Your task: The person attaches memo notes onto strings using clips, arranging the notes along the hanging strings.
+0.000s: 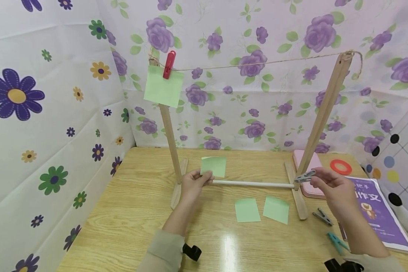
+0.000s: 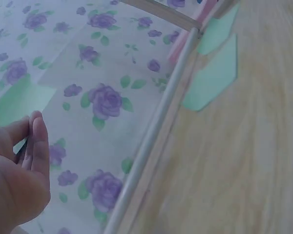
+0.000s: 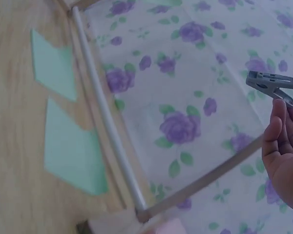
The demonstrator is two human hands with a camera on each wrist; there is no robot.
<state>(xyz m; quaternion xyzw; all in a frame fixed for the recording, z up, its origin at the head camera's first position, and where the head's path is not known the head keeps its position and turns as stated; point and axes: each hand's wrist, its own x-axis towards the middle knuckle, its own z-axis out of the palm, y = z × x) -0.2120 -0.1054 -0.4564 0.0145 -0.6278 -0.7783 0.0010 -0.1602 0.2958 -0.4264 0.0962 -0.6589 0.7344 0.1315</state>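
My left hand [image 1: 192, 185] pinches a green sticky note [image 1: 215, 166] by its lower edge, just above the left end of a white rod. In the left wrist view that note [image 2: 20, 103] stands up from between thumb and fingers. A grey clothespin [image 1: 305, 176] is pinched by my right hand [image 1: 336, 190], close to the foot of the right wooden post. The right wrist view shows the clothespin [image 3: 271, 84] with its tip pointing away from the fingers. Overhead, a red clothespin [image 1: 169, 65] clips another green note [image 1: 164, 86] to a string [image 1: 258, 65].
Two wooden posts [image 1: 323, 113] carry the string and are joined low down by the white rod [image 1: 251, 184]. Two green notes [image 1: 247, 210] lie in front. At right are a grey clothespin [image 1: 322, 217], a teal clothespin [image 1: 338, 242], a purple book [image 1: 382, 215], a pink case [image 1: 307, 162] and an orange ring [image 1: 340, 166].
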